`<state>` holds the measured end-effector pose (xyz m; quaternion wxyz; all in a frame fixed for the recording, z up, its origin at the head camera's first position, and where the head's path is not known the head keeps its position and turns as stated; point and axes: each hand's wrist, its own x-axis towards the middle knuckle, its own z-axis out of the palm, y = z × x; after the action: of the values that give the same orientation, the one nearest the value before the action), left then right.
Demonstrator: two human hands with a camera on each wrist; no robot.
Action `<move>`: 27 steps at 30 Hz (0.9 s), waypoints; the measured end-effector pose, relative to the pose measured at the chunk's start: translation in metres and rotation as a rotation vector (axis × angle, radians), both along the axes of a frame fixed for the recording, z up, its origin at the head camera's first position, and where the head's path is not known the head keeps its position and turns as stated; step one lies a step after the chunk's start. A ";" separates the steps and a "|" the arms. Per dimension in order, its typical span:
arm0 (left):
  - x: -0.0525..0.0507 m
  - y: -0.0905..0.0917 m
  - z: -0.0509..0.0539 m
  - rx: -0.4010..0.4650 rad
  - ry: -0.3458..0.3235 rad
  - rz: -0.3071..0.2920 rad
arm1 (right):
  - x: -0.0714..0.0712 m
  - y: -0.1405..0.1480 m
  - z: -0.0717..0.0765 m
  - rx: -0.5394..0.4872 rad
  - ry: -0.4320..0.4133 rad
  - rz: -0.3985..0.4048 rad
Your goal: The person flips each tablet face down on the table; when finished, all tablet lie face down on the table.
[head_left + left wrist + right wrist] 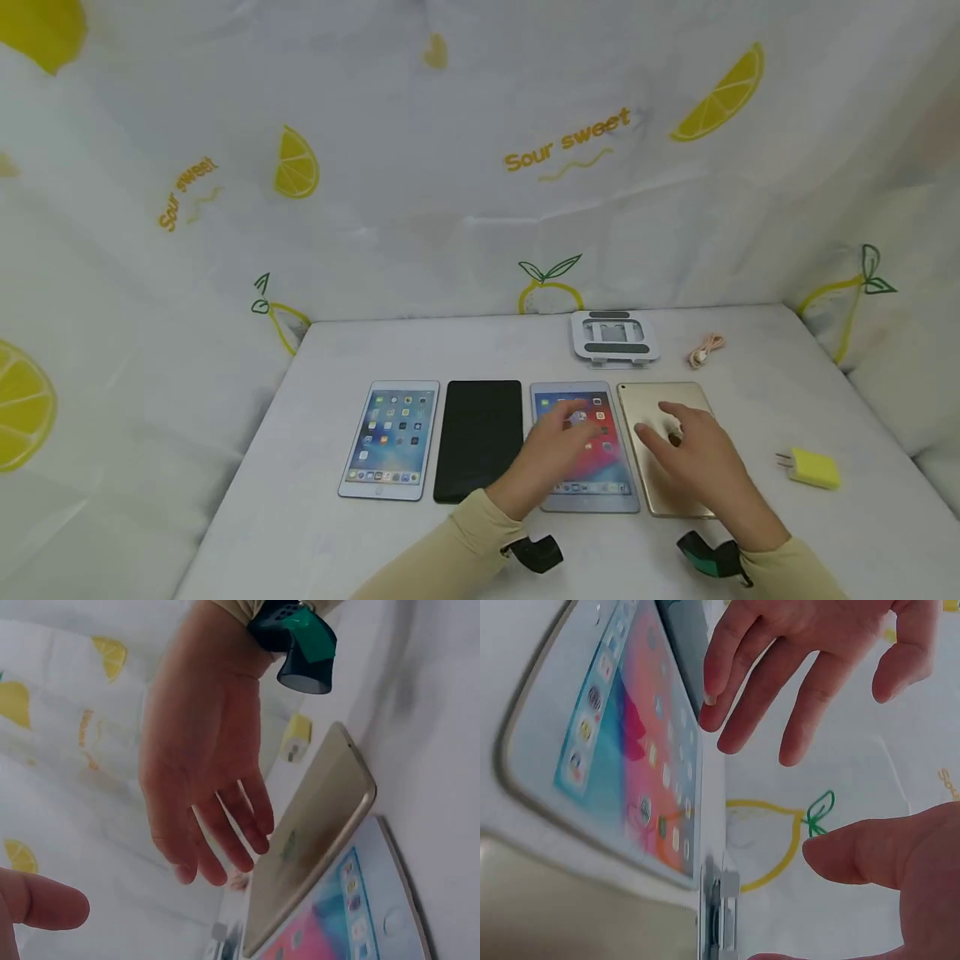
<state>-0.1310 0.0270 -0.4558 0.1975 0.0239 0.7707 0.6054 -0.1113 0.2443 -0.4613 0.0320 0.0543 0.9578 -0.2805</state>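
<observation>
Lying toward the left of the white table (255, 533) are a white tablet (393, 437), its screen lit blue, and a black tablet (478, 437). Near the far edge a white tablet stand (617, 348) lies folded, a coiled pink cable (703, 350) to its right. At the right sits a yellow charger (815, 468), prongs pointing left. A lemon-print cloth (405, 242) hangs behind.

Fingers relaxed and holding nothing, the left hand (551, 446) hovers over the red-and-blue-screened tablet (603, 465), hiding part of it from the head camera. The right hand (693, 454), likewise loose and empty, blocks part of the gold tablet (663, 492), just beside it on the right.

Both tablets lie flat, long axes running from the near side to the far side. The lit one is face up, its dock row at the near end; the gold one is back up, camera at its far left corner.

The left wrist view shows the right fingers apart from the gold back, its logo (290, 846), and the neighbour's home button (394, 922), too small to make out from the head. The right wrist view adds reflections on the lit screen.
</observation>
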 end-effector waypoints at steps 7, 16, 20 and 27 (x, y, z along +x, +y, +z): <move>-0.002 -0.042 0.002 -0.057 -0.003 -0.043 | -0.022 -0.052 0.006 0.004 -0.033 0.096; -0.005 -0.051 -0.004 -0.077 -0.052 -0.047 | -0.027 -0.081 0.001 0.057 -0.078 0.097; -0.011 -0.055 -0.006 -0.046 -0.057 -0.072 | -0.025 -0.083 0.002 0.069 -0.090 0.094; -0.018 -0.059 -0.009 -0.005 -0.077 -0.077 | -0.023 -0.087 0.004 0.054 -0.106 0.094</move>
<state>-0.1492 -0.0316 -0.4645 0.2501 0.0296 0.7627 0.5957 -0.1343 0.1568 -0.4573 0.0942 0.0247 0.9635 -0.2494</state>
